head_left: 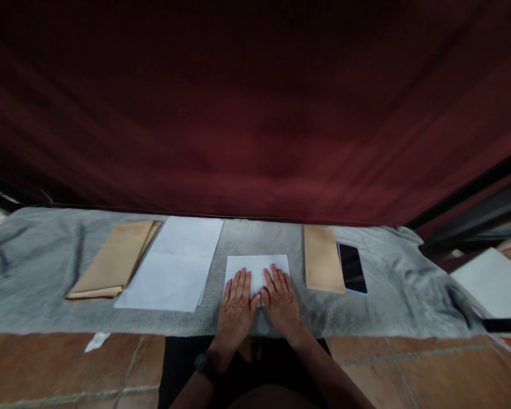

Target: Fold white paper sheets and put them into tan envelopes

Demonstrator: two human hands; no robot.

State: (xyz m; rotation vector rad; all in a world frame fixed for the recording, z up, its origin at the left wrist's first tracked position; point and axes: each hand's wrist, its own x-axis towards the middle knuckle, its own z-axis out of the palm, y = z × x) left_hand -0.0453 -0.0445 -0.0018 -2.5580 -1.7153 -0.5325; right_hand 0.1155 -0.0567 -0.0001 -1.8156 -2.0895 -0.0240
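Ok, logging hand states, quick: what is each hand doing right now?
Left hand: open, flat on the white paper, holding nothing.
Right hand: open, flat on the same paper.

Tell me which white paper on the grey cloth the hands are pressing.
The small white sheet in the middle: the left hand and right hand lie flat on it. The larger white sheets to its left lie untouched.
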